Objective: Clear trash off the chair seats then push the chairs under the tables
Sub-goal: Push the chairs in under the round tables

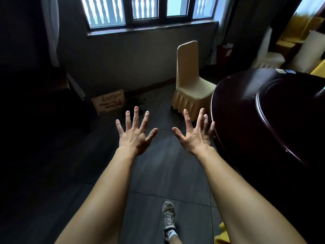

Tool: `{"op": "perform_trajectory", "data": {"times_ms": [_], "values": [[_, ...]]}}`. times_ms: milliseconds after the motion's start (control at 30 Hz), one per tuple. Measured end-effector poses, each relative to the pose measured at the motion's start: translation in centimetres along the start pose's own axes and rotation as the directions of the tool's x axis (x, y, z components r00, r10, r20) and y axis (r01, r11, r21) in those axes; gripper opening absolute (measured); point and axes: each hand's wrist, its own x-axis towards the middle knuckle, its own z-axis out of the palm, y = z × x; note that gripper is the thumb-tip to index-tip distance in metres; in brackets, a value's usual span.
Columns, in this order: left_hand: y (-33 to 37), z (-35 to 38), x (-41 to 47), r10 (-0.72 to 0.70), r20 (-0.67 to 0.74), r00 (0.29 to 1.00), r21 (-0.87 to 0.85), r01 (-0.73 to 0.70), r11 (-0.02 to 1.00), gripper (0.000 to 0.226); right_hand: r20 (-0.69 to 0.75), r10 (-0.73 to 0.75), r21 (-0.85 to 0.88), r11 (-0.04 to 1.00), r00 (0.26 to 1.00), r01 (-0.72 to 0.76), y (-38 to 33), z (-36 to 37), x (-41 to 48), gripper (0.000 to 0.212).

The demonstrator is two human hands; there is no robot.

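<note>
Both arms out front, palms down. Left hand (135,133) and right hand (195,132): fingers spread wide, grip apart, holding nothing. Cream fabric-covered chair w/ pleated skirt (190,81) ahead-right, seat bare, near edge of dark round glossy table (246,110), not tucked under. Printed cardboard box (109,102) on floor by wall, under window.

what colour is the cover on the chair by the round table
Pale cream-yellow chair cover with a pleated skirt, seen in the head view.
</note>
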Motion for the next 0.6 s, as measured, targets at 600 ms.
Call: {"op": "perform_trajectory", "data": {"times_ms": [600], "values": [[-0.1, -0.4, 30.0, -0.081, -0.006, 0.997, 0.004, 0.081, 0.997, 0.076, -0.024, -0.031, 0.035, 0.999, 0.999, 0.032, -0.8, 0.1, 33.1, 0.084]]}}
